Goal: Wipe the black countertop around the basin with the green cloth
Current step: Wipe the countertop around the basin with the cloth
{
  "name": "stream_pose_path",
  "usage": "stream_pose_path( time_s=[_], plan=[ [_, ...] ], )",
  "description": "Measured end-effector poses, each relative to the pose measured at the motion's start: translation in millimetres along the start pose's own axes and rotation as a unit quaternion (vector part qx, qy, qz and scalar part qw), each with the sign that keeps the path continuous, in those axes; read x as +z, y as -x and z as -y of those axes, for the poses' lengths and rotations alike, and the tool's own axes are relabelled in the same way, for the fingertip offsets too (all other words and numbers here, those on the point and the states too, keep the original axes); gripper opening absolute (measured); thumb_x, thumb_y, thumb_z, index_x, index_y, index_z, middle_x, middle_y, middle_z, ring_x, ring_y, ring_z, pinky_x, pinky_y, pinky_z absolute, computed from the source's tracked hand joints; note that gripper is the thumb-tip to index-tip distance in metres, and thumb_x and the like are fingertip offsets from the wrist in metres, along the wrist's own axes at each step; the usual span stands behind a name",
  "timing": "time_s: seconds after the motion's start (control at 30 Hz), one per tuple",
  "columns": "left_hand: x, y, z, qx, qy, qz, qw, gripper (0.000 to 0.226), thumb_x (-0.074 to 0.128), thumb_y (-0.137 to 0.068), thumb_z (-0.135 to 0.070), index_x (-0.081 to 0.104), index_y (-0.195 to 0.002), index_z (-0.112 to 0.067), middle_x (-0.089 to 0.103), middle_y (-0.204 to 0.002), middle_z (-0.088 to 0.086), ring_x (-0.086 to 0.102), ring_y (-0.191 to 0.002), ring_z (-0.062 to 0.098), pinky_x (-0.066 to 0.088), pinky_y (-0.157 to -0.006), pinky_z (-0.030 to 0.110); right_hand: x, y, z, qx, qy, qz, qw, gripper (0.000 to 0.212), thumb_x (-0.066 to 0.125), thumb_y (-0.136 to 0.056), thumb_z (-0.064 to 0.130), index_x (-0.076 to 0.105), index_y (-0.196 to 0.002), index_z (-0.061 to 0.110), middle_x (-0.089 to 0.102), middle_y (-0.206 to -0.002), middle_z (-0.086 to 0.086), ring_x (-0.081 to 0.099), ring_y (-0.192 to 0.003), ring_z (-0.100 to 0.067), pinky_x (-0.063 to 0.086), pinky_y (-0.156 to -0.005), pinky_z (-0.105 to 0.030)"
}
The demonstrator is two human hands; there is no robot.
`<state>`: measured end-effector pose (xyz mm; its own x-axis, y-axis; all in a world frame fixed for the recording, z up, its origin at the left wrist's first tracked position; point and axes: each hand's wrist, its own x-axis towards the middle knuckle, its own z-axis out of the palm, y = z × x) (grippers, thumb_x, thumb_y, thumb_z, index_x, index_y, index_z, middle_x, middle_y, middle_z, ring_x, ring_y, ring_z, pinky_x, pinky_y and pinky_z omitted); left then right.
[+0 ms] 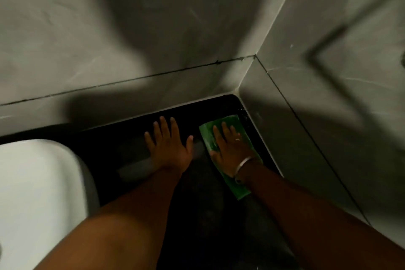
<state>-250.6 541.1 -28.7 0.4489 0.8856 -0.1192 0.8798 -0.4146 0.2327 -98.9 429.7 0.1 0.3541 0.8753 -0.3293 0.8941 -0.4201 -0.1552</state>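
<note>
The green cloth (pixel 223 151) lay flat on the black tabletop (pixel 122 138) in the corner by the grey tiled wall (pixel 285 129), pinned under the right hand (pixel 230 149), fingers spread and pressing down rather than gripping (a bangle (pixel 245 163) at the wrist). The left hand (pixel 168 144) rested open-palmed just beside it, holding nothing, between cloth and white basin (pixel 32 182).

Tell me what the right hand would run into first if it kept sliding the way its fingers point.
The right hand, flat on the green cloth, points toward the back corner. It would likely cross a short strip of bare black countertop, then meet the grey tiled wall, though depth is hard to judge.
</note>
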Motion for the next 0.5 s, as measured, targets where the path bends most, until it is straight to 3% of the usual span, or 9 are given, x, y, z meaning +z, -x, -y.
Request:
stream_pose_path(
  time_s=[0.17,0.37,0.5],
  plan=[
    [5.5,-4.3,-2.4,0.005,-0.013,-0.036,0.999,0.079,0.035,-0.093,-0.06,0.017,-0.156,-0.016,0.011,-0.165,0.018,0.011,-0.152,0.035,0.003,-0.12,0.06,4.4,-56.2,-17.7,0.045,-0.009,-0.07,0.996,0.074,0.03,-0.091,0.053,-0.001,-0.151,0.023,0.003,-0.161,-0.014,0.002,-0.146,-0.039,0.007,-0.117,-0.052],
    [2.9,-4.9,-1.1,0.002,-0.022,-0.04,0.999,0.077,0.028,-0.094,-0.061,0.014,-0.157,-0.019,0.008,-0.165,0.017,0.007,-0.153,0.034,0.001,-0.12,0.058,-7.4,-87.1,-39.3,0.009,-0.006,-0.067,0.998,0.091,0.027,-0.076,0.075,-0.005,-0.15,0.031,0.002,-0.162,-0.008,0.001,-0.146,-0.038,0.005,-0.118,-0.051],
    [-3.1,-2.0,-2.4,0.004,-0.028,-0.035,0.999,0.078,0.028,-0.094,-0.062,0.012,-0.157,-0.019,0.008,-0.165,0.016,0.007,-0.153,0.033,0.002,-0.121,0.059,0.7,-37.2,-51.5,0.042,-0.021,-0.097,0.994,0.079,0.036,-0.087,0.061,0.005,-0.151,0.026,0.009,-0.161,-0.013,0.014,-0.144,-0.039,0.015,-0.118,-0.048]
  ],
)
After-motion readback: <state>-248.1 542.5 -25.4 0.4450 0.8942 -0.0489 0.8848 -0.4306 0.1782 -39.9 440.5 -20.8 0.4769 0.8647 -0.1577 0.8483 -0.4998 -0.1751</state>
